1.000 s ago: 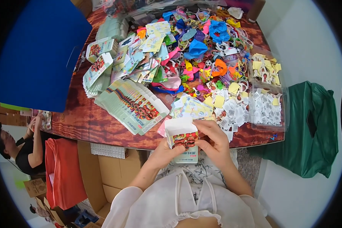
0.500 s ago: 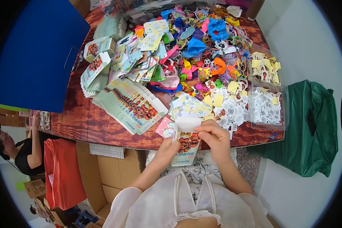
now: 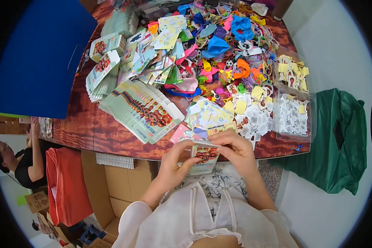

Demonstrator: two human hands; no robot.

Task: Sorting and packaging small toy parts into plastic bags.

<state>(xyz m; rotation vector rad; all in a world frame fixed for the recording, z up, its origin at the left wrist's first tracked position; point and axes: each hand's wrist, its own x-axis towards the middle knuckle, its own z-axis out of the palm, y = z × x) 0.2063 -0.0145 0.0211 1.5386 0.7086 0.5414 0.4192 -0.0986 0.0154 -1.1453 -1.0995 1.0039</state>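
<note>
Close in front of me, at the table's near edge, I hold a small pale green printed paper packet (image 3: 204,164) with red pictures on its front. My left hand (image 3: 178,165) grips its left upper edge, thumb on the front. At the upper right corner, my right hand (image 3: 235,153) pinches the packet's top with thumb and fingers. The white flap (image 3: 206,143) is bent over at the top, between both hands. Just beyond them lies a loose pile of colourful cards (image 3: 211,115). To the left, flat packets of the same kind (image 3: 146,111) are spread in a fan.
Stacked packets (image 3: 102,70) and mixed cards (image 3: 146,62) stand at the left, small coloured toys (image 3: 219,45) behind. Clear trays (image 3: 294,135) of stickers and wrapped pieces sit right. A green bag (image 3: 339,140), red bag (image 3: 66,186) and cardboard box (image 3: 128,182) are below table level. Another person (image 3: 25,161) sits left.
The packet's white flap, upright before, is now bent over. My left hand has moved up to the packet's top edge, and the packet is a little higher.
</note>
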